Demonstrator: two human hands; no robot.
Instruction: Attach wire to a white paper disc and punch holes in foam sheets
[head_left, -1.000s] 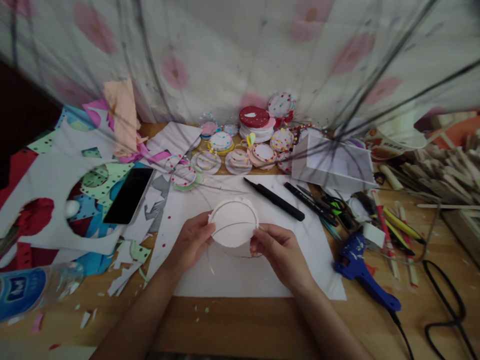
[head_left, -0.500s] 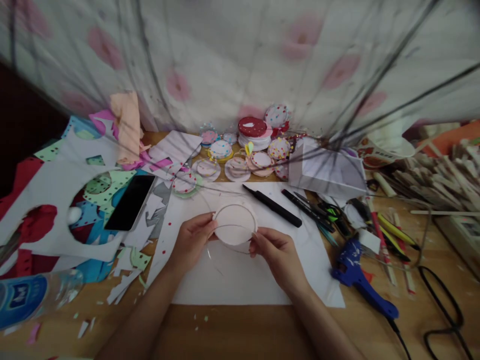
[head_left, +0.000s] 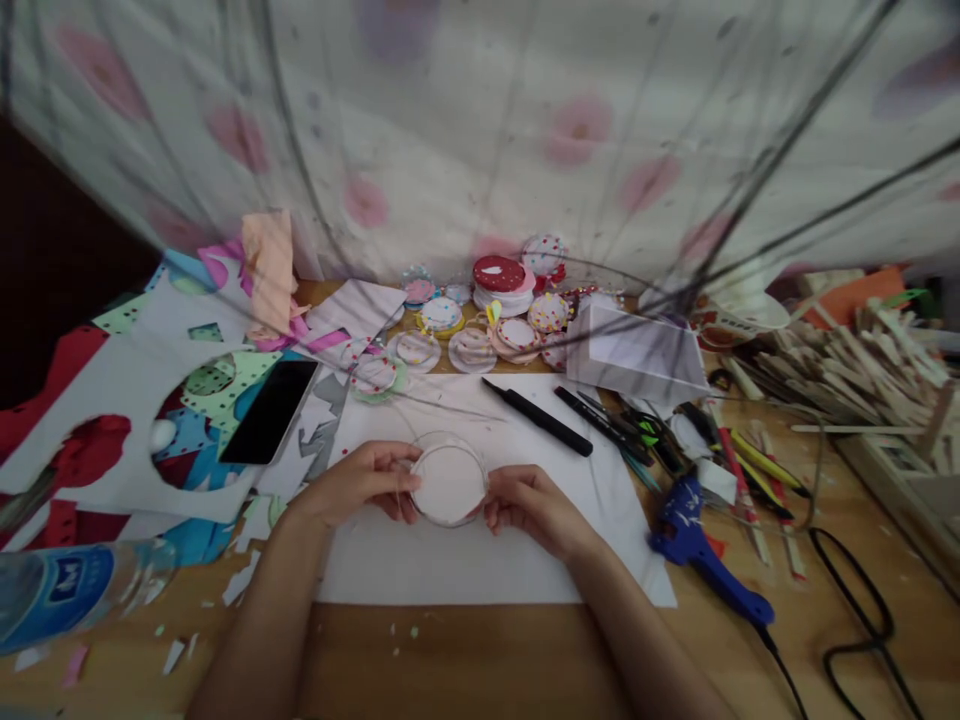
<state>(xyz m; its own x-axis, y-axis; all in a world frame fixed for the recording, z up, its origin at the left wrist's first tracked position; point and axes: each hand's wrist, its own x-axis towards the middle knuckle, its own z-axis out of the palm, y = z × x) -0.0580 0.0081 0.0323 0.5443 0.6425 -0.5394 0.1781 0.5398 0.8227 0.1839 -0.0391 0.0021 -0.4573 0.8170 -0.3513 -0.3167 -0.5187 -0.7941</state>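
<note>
A pale pink paper disc [head_left: 448,484] with a thin wire ring round its edge sits low over the white sheet [head_left: 480,560]. My left hand [head_left: 360,482] pinches the disc's left rim, fingers closed on it. My right hand [head_left: 529,505] grips the right rim the same way. Both hands rest close to the sheet, near the table's middle.
Decorated paper discs [head_left: 480,300] are stacked at the back. A black phone [head_left: 268,397] lies left among cut coloured paper. Black pens [head_left: 537,416], a blue glue gun [head_left: 709,560] and a black cable [head_left: 862,630] lie right. A water bottle [head_left: 67,595] lies at front left. Wooden sticks [head_left: 847,370] are piled far right.
Both hands have lowered the disc toward the sheet and drawn it slightly nearer. The camera has tilted, so the table sits lower in view.
</note>
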